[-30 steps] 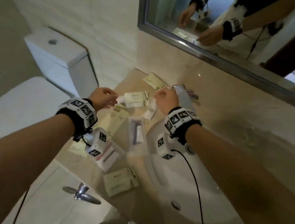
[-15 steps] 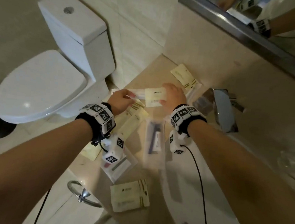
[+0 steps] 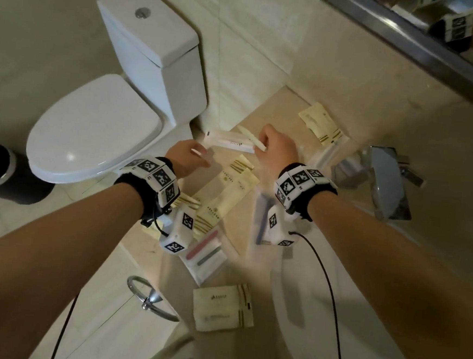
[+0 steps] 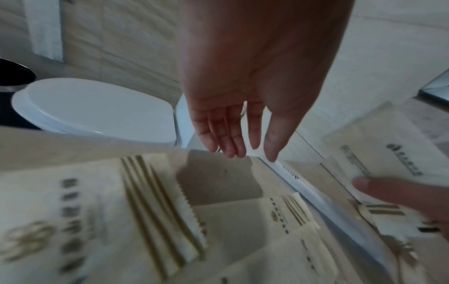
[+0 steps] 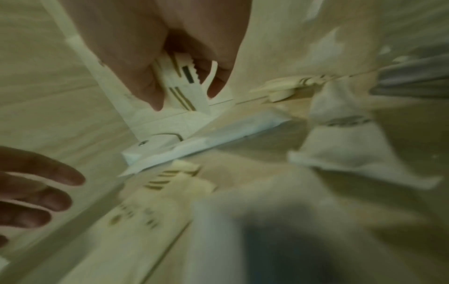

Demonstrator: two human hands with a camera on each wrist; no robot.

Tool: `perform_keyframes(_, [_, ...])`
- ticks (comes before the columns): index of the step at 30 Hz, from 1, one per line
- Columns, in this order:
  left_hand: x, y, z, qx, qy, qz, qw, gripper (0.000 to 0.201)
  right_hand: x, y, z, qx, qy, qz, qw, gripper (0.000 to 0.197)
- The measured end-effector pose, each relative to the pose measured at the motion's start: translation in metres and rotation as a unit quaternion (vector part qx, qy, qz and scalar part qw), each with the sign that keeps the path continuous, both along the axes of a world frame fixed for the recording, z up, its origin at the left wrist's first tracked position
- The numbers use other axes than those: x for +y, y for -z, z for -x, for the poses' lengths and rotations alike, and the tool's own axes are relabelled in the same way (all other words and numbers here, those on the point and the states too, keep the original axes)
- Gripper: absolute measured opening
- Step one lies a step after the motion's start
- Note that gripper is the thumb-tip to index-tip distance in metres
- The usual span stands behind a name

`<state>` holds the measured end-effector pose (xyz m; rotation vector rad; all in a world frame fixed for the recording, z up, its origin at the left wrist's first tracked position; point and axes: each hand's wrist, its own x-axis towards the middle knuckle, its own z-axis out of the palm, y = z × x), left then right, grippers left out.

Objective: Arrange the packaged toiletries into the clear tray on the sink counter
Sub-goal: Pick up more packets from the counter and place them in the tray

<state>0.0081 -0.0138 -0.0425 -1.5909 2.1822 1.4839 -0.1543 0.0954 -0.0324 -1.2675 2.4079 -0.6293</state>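
My right hand (image 3: pixel 263 144) grips a cream packet with gold stripes (image 3: pixel 252 139), held edge-up above the counter; the right wrist view shows fingers and thumb curled round that cream packet (image 5: pixel 184 86). My left hand (image 3: pixel 200 156) is open, its straight fingertips (image 4: pixel 233 151) at the left end of a long white packet (image 3: pixel 229 143) lying near the counter's far edge. Several cream packets (image 3: pixel 228 195) lie overlapped between my wrists. A clear, blurred thing with a blue item in it (image 3: pixel 263 218) sits under my right wrist; I cannot tell whether it is the tray.
A clear pack with pink and green sticks (image 3: pixel 205 252) and a cream packet (image 3: pixel 224 307) lie near the front edge, another cream packet (image 3: pixel 320 126) by the wall. The faucet (image 3: pixel 383 174) and sink basin (image 3: pixel 318 313) are right; a toilet (image 3: pixel 98 123) stands left.
Both hands were on the cream packet; now only my right hand holds it, turned edge-up, and my left hand has opened and drawn left. The view tilted down.
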Motion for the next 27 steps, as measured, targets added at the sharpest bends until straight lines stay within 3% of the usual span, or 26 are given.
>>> perform_keyframes(6, [0.015, 0.006, -0.054, -0.114, 0.082, -0.001, 0.990, 0.067, -0.003, -0.005, -0.053, -0.003, -0.092, -0.047, 0.995, 0.026])
perform_keyframes(9, [0.024, 0.011, -0.070, -0.143, 0.103, 0.045, 0.983, 0.069, 0.007, -0.002, -0.065, 0.019, -0.099, -0.058, 0.993, 0.021])
perform_keyframes(13, [0.033, 0.012, -0.076, -0.104, 0.055, 0.046, 0.992, 0.040, 0.020, 0.001, -0.070, -0.061, -0.077, -0.061, 0.993, 0.033])
perform_keyframes(16, [0.034, 0.005, -0.069, -0.090, 0.054, 0.058, 0.993, 0.029, 0.032, -0.003, -0.071, -0.060, -0.063, -0.087, 0.992, 0.038])
perform_keyframes(19, [0.034, -0.011, -0.058, -0.012, 0.032, 0.032, 0.999, 0.023, 0.040, -0.010, -0.069, -0.042, -0.057, -0.100, 0.992, 0.035])
perform_keyframes(22, [0.037, -0.034, -0.043, 0.051, 0.025, 0.021, 0.998, 0.005, 0.045, -0.024, -0.060, -0.082, -0.014, -0.087, 0.993, 0.039])
perform_keyframes(27, [0.045, -0.064, -0.008, 0.112, 0.028, 0.021, 0.993, 0.021, 0.065, -0.064, -0.046, -0.176, 0.016, -0.062, 0.982, 0.028])
